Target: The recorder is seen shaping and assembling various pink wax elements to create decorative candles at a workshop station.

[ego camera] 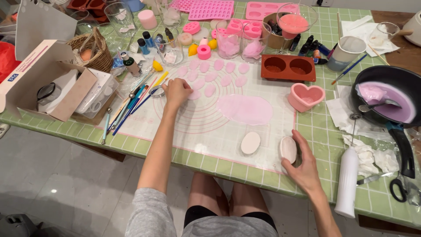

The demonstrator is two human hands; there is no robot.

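Observation:
My left hand (176, 91) rests on the white silicone mat (206, 127), fingertips on a small pink oval petal piece (194, 95) at the edge of several such pieces (219, 72) laid in rows. My right hand (302, 163) cups a white oval bar (288, 149) standing on edge near the mat's front right corner. A second white oval bar (250, 142) lies flat just left of it. A rolled-out pink sheet (244, 109) lies in the mat's middle.
A pink heart mould (305, 96) and brown two-cup mould (288, 67) sit right of the mat. A black pan (388, 101) of pink paste, white bottle (347, 182) and scissors (400, 188) are at right. Pens (131, 105), a box (41, 79), basket (94, 50), glasses and pink trays crowd left and back.

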